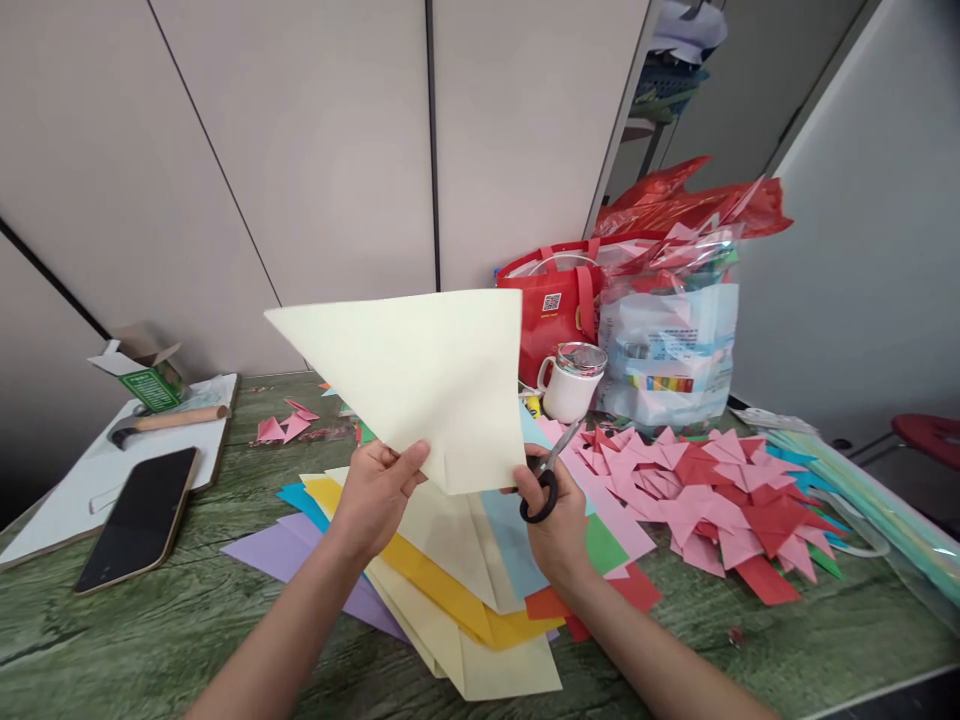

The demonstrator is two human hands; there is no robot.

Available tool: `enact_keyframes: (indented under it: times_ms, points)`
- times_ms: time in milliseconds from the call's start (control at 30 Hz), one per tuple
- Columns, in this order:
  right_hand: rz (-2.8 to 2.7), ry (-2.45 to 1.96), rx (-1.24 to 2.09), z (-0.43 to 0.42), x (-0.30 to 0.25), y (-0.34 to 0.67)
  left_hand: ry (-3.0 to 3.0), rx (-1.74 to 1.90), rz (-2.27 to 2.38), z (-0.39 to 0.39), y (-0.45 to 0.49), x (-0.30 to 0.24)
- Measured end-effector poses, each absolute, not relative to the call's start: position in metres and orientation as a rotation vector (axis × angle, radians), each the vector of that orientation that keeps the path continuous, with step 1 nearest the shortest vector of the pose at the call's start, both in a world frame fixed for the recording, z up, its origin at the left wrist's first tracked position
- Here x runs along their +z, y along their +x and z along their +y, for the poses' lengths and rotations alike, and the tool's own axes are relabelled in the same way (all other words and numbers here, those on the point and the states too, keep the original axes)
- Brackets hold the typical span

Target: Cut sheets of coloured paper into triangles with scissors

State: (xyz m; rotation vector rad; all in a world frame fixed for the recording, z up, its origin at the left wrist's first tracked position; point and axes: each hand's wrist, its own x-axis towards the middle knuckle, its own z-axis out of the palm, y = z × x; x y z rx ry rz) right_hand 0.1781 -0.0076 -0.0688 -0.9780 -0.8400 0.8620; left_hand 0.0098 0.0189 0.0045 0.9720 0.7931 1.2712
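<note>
My left hand (375, 490) pinches the lower edge of a pale yellow folded paper sheet (420, 385), held up above the table. My right hand (551, 515) grips black-handled scissors (546, 478), blades pointing up and right, beside the sheet's lower right corner; its fingers also touch the sheet. Below both hands lies a fanned stack of coloured paper sheets (450, 590) in yellow, blue, purple, green and red.
A pile of pink and red folded paper pieces (720, 500) lies to the right. Behind are a white mug (568, 385), a red bag (551, 300) and a plastic bag (671, 340). At left sit a phone (139, 518), a hammer (165, 420) and a small box (146, 370).
</note>
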Motion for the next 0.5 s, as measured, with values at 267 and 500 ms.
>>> enact_keyframes:
  times_ms: [267, 500]
  points:
    - [-0.771, -0.84, 1.093, -0.017, -0.065, 0.162, 0.813, 1.572, 0.732, 0.009, 0.043, -0.017]
    - [-0.734, -0.969, 1.059, -0.022, -0.068, 0.152, 0.901, 1.469, 0.865, -0.011, 0.068, -0.047]
